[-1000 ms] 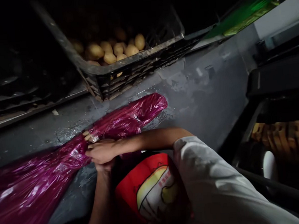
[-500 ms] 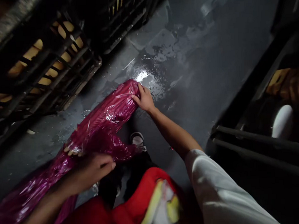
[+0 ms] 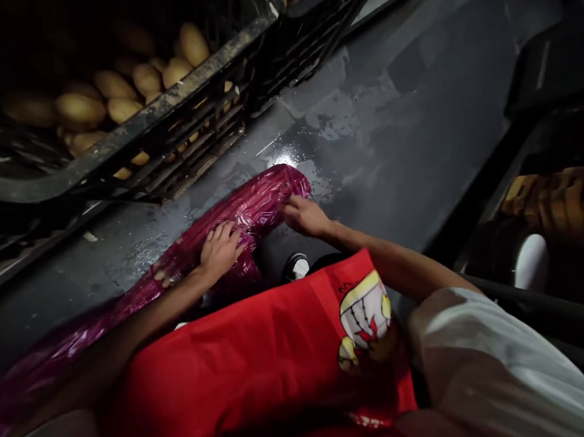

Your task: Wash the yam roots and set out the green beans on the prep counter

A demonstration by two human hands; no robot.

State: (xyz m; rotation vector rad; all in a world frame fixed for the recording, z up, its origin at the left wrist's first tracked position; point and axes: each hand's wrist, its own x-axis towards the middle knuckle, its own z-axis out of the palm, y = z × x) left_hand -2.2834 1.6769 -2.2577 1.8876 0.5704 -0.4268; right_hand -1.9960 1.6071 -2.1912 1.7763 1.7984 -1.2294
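Observation:
A long bundle in shiny magenta plastic, a plastic bag (image 3: 258, 194), lies slantwise over the wet floor in the head view. Pale ends of something show through the plastic near its middle; the contents are otherwise unclear. My left hand (image 3: 221, 250) rests on the bag's middle, fingers stretched and a little apart. At the bag's far right end, my right hand (image 3: 304, 216) has its fingers curled into the near side of the plastic. The lower left part of the bag runs behind my left forearm.
A black slatted crate (image 3: 176, 97) at upper left holds several potatoes (image 3: 116, 85). My red apron (image 3: 260, 352) fills the lower middle, with my shoe (image 3: 297, 266) beyond it. Dark rails (image 3: 535, 306) stand at right, near yellow-brown blocks (image 3: 558, 195) and a white oval thing (image 3: 531, 261).
My left hand has moved forward from beside the bag onto it. My right hand has curled its fingers at the bag's end. The view has shifted, showing more apron and the crate's top.

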